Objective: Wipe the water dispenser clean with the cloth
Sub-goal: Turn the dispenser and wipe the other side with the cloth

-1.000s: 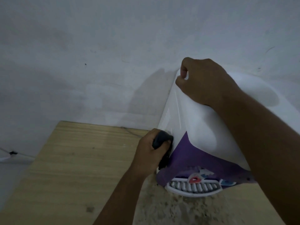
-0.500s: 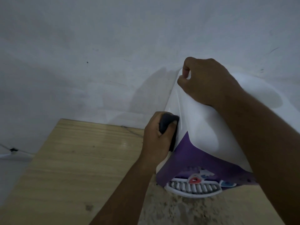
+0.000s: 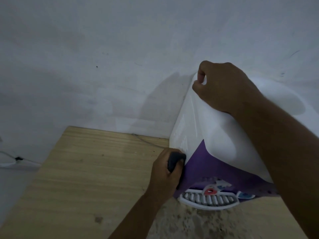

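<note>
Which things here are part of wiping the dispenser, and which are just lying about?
In the job: water dispenser, dark cloth, left hand gripping the cloth against its side, right hand holding its top corner.
Just there: wooden table, white cable by the wall.

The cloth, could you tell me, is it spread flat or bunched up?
Bunched up: the cloth is wadded in the left hand, pressed against the water dispenser.

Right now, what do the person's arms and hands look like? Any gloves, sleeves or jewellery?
Both are bare. The left hand and right hand wear no gloves, and no ring shows on the fingers in view. The left forearm and right forearm are uncovered up to the frame's edge: no sleeve, watch or bracelet appears. The light is dim, so small marks could go unseen.
</note>
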`<state>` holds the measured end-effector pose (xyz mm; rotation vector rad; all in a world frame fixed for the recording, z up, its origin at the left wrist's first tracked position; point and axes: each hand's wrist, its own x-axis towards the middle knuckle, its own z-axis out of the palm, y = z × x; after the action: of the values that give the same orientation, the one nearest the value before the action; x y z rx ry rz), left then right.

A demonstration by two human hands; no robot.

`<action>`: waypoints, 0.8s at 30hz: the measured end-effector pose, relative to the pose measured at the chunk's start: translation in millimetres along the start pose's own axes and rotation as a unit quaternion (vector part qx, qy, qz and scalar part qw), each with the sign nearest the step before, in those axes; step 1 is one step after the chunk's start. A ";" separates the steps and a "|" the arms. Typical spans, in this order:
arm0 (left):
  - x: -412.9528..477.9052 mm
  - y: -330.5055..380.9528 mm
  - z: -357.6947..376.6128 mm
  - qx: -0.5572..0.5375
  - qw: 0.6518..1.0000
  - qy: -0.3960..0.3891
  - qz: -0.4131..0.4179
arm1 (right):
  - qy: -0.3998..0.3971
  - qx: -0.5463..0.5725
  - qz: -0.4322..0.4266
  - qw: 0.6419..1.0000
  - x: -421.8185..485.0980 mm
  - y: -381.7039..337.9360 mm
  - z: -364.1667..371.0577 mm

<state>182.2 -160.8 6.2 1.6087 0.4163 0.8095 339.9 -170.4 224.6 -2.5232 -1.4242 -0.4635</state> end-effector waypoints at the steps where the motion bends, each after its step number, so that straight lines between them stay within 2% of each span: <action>1: 2.2 -4.0 0.6 0.006 1.000 0.005 -0.007 | 0.002 -0.002 0.000 1.000 0.1 -0.1 -0.1; 12: 63.9 -19.2 14.9 0.089 0.993 0.042 -0.064 | -0.005 -0.001 0.016 1.000 2.8 1.8 2.0; 17: 38.7 -6.3 12.7 0.019 0.998 0.043 -0.044 | -0.007 0.003 0.015 1.000 3.2 2.9 3.6; 24: 13.8 8.5 3.7 -0.025 0.999 0.023 -0.038 | -0.002 0.001 0.005 1.000 3.9 3.4 2.7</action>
<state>192.9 -156.0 18.0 1.5221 0.4841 0.7951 345.2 -168.2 223.5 -2.5293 -1.4118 -0.4551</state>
